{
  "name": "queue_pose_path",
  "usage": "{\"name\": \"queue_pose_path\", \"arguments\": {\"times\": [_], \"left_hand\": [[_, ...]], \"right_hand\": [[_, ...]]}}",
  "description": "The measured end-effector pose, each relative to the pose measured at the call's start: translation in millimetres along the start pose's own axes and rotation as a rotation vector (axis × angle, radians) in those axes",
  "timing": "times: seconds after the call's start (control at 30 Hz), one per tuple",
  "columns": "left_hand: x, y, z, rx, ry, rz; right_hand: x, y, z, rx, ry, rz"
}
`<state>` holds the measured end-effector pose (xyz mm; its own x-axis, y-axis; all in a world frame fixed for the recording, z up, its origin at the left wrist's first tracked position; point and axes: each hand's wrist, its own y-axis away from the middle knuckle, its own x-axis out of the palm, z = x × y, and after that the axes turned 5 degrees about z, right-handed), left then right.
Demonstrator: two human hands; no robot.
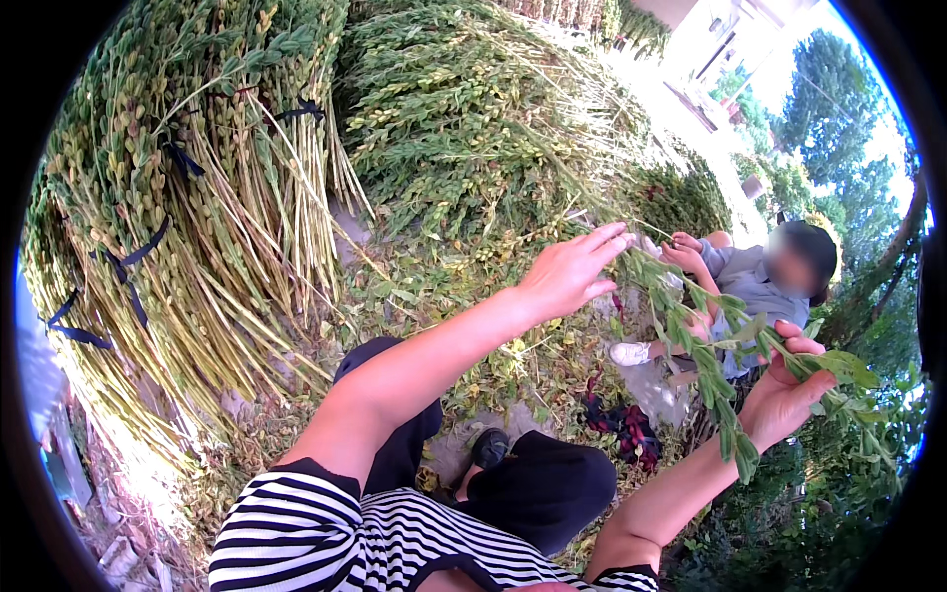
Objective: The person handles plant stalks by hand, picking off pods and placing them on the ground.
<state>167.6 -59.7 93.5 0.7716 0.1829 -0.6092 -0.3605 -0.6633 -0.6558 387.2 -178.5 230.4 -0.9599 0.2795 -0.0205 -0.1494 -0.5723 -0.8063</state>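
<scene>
My right hand [788, 385] is closed around leafy green stalks with seed pods [710, 370], which look like sesame. The stalks run up and left from it, and several pods hang beside my wrist. Near their other end is my left hand [577, 270], fingers extended and thumb apart, with no stalk plainly held in it. Its fingertips are close to the stalks; whether they touch cannot be told. Another person [762, 274] in a dark cap and grey-blue top sits just beyond, hands by a thin stem.
Tied bundles of stalks [244, 244] stand at the left, bound with dark cloth strips [137, 251]. A large heap of cut plants [459, 111] lies ahead. Dark and red strips [625, 429] lie on the leaf-strewn ground, right of my knees. Trees [836, 111] rise at the right.
</scene>
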Motion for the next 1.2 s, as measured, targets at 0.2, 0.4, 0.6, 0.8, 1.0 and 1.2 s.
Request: {"name": "queue_pose_path", "arguments": {"times": [0.2,0.4,0.6,0.8,1.0,1.2], "left_hand": [[-9,-28,-20,0.042,0.155,-0.301],[-51,-48,-26,-0.109,0.315,-0.432],[-107,-98,-28,-0.142,0.115,-0.375],[-187,-172,-40,-0.08,0.103,-0.504],[-209,-173,-71,0.157,0.72,-0.39],[-121,-101,-124,-0.046,0.957,-0.129]], "right_hand": [[-3,-57,55,-0.01,-0.041,0.327],[64,-91,91,-0.072,-0.102,0.304],[57,-85,93,0.003,-0.025,0.174],[-41,-67,75,0.076,0.093,-0.207],[-105,-8,52,-0.116,-0.003,-0.445],[-88,18,36,-0.126,0.154,-0.438]]}}
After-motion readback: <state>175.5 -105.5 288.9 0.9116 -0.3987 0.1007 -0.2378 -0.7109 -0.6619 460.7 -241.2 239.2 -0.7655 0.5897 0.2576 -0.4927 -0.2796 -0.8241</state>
